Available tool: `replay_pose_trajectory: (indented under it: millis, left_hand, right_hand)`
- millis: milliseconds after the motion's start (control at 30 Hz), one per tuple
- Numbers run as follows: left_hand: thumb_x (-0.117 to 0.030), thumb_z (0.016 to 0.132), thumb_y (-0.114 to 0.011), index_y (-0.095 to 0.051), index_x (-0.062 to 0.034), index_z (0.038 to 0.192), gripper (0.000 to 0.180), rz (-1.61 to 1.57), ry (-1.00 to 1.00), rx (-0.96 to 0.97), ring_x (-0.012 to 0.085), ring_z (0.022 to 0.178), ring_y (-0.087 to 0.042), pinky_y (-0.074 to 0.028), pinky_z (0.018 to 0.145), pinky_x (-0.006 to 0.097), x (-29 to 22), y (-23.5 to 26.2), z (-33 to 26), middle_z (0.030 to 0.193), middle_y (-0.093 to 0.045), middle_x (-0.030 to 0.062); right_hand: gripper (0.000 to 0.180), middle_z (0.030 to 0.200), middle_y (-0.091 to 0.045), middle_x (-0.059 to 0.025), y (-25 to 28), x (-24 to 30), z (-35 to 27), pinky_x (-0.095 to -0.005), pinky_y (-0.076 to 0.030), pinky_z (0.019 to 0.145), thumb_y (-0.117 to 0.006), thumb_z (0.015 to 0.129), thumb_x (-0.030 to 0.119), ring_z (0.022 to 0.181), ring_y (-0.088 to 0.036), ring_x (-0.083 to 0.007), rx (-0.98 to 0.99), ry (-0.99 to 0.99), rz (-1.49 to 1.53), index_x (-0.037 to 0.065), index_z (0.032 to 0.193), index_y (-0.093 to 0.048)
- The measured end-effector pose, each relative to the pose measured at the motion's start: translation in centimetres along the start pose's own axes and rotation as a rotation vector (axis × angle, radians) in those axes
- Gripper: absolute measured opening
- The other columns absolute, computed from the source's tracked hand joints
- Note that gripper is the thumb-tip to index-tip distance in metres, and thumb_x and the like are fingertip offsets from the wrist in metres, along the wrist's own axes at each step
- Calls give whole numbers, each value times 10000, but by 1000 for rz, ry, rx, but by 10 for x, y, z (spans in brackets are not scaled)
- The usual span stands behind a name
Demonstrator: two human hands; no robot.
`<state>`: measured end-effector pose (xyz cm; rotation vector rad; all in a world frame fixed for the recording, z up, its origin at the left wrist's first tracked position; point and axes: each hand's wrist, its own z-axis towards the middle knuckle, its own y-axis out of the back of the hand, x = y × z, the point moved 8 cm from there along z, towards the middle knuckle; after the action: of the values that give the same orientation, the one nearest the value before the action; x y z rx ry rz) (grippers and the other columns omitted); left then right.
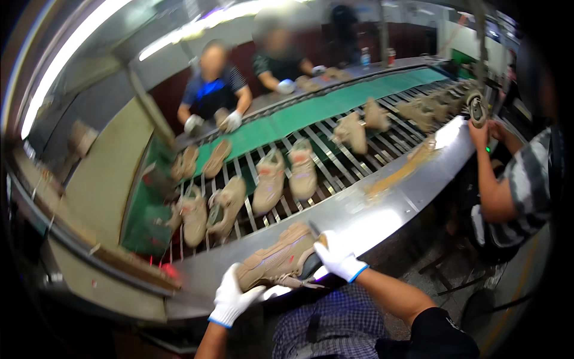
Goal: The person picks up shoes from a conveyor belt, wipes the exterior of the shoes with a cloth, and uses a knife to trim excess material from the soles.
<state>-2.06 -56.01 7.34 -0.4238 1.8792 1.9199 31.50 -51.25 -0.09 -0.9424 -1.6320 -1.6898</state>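
A beige sneaker [278,256] lies tilted on its side at the metal ledge's near edge. Its sole faces away from me and its laces hang toward me. My left hand [232,296], in a white glove with blue trim, is closed on the toe end. Beside the heel opening, which shows a dark lining, my gloved right hand [339,258] is closed around a small tool [315,230]. The tool has a dark narrow tip and a tan part by the fingers; its exact kind cannot be made out. Its tip is close to the heel.
Several beige sneakers [269,179] stand on a slatted metal conveyor [326,170] beyond the ledge [347,221]. A green belt [269,122] runs behind it. Two gloved people work across the line. At right, a person in a striped sleeve [531,173] holds another shoe [477,109].
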Motion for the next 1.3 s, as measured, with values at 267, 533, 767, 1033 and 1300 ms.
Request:
replay_pose_trajectory:
  millis: [267, 533, 767, 1033, 1300]
  left_hand:
    - [-415, 1000, -680, -551, -80, 1492, 609, -195, -95, 158, 392, 1287, -643, -505, 1099, 443, -47, -6, 33, 1430, -641, 216]
    - [-315, 1050, -564, -568, -109, 1511, 505, -302, -298, 341, 356, 1374, -587, -446, 1178, 407, -58, -24, 67, 1503, -613, 167]
    - [-437, 985, -633, -522, -89, 1514, 643, -105, -258, 365, 389, 1243, -666, -528, 1065, 463, -75, -22, 74, 1395, -661, 199]
    - [-640, 861, -747, -415, 15, 1522, 988, 172, -249, 360, 425, 1136, -705, -577, 955, 493, -121, -56, 107, 1315, -668, 237]
    - [-559, 862, -779, -487, -68, 1490, 850, 203, -499, 460, 415, 1129, -700, -560, 948, 495, -136, -44, 96, 1296, -688, 216]
  right_hand:
    - [434, 962, -725, -277, 21, 109, -22, -477, -582, 786, -639, 1025, 387, 879, -734, -410, 397, 303, -357, 3, 1225, -605]
    - [484, 878, -744, -241, 26, 113, 8, -520, -595, 735, -606, 1022, 519, 804, -739, -444, 340, 251, -707, 47, 1120, -647]
    - [525, 928, -744, -254, 74, 84, -5, -484, -577, 746, -626, 1028, 537, 798, -739, -412, 294, 211, -665, 27, 1153, -647]
    - [510, 880, -732, -217, 22, 50, 17, -479, -576, 743, -628, 1043, 502, 753, -712, -373, 260, 206, -419, -4, 1112, -637]
    - [357, 715, -527, 11, 13, -14, 36, -252, -370, 428, -670, 1033, 389, 495, -426, -92, 405, -227, 679, 105, 1237, -603]
